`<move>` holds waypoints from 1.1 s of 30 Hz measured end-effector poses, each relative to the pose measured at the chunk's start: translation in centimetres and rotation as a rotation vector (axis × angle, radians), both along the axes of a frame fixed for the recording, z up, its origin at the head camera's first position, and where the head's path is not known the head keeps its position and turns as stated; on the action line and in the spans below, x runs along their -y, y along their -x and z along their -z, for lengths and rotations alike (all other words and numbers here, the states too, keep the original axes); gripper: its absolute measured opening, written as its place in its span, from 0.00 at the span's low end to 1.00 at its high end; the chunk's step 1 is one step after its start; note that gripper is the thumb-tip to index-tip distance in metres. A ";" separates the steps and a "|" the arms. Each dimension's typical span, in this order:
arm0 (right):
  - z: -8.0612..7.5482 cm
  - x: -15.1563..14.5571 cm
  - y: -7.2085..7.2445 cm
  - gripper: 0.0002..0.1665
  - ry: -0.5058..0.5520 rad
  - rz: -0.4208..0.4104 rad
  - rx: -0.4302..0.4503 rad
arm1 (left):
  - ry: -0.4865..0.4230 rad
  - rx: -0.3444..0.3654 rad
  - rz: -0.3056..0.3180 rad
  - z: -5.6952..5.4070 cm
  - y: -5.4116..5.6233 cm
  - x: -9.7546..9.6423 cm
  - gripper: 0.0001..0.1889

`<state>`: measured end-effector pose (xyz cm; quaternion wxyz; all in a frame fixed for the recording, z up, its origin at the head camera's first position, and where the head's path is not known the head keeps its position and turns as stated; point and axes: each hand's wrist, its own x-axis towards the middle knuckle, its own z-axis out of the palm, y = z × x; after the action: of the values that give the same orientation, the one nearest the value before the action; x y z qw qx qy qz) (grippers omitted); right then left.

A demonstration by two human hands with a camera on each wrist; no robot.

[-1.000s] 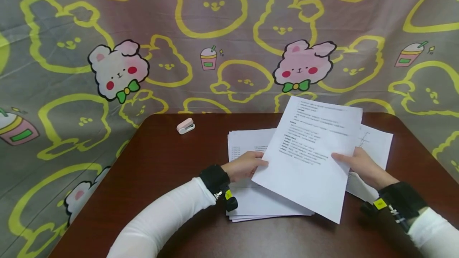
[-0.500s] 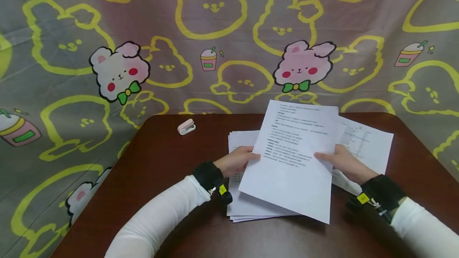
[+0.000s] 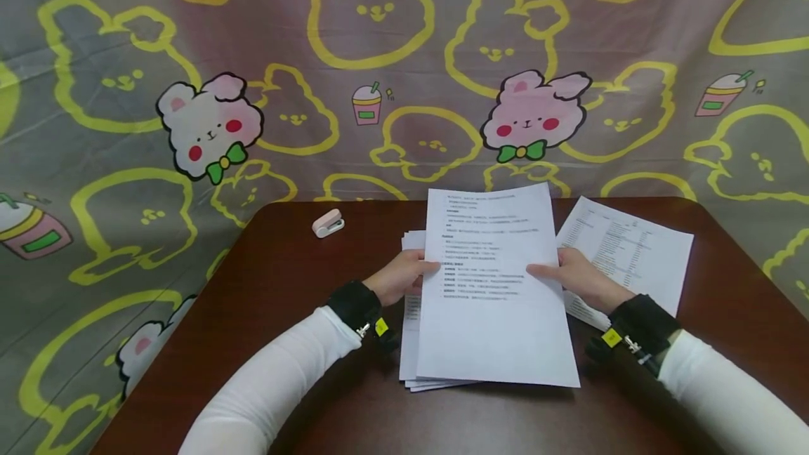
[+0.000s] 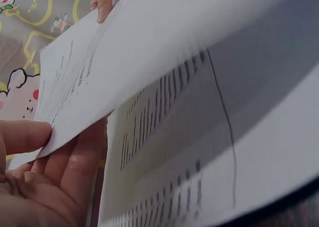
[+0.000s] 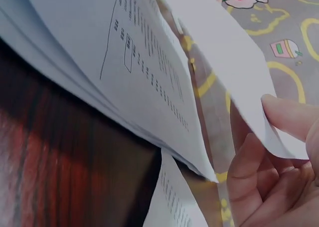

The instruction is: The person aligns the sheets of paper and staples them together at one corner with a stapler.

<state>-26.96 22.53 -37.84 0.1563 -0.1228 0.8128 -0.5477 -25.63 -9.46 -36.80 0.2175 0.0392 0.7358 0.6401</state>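
A printed sheet of paper (image 3: pixel 493 328) is held up over a paper stack (image 3: pixel 409 350), which it mostly covers in the head view. My left hand (image 3: pixel 399 277) pinches its left edge, thumb on the printed face and fingers behind. At the opposite edge my right hand (image 3: pixel 584 278) pinches it the same way. In the left wrist view the left thumb (image 4: pixel 27 136) presses on the sheet, with the stack's printed top page (image 4: pixel 164 152) below. The right wrist view shows the right hand (image 5: pixel 279 172) gripping the sheet's edge (image 5: pixel 234 72) above the stack (image 5: pixel 149 82).
To the right, more printed paper (image 3: pixel 657 265) lies at an angle on the dark brown table (image 3: pixel 303 279). A small pink and white stapler (image 3: pixel 328 223) sits at the back left. Behind the table hangs a patterned cloth (image 3: pixel 411 34).
Both hands have moved left with the sheet, turning it from a slant to nearly straight above the stack. More of the paper on the right now shows.
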 end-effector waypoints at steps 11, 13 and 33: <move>-0.4 1.5 1.1 0.29 -0.109 0.041 -0.042 | 0.009 -0.010 -0.084 0.3 0.4 1.8 0.17; -0.5 1.7 1.3 0.27 -0.128 0.047 -0.047 | 0.027 -0.011 -0.096 0.4 0.4 2.1 0.17; 1.6 4.5 2.5 0.24 -0.264 0.097 -0.023 | 0.438 -0.059 -0.063 1.5 1.7 4.5 0.13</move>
<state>-29.45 18.05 -39.49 0.1349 -0.0679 0.8845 -0.4414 -27.28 -13.94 -38.27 0.1793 -0.0132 0.8642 0.4700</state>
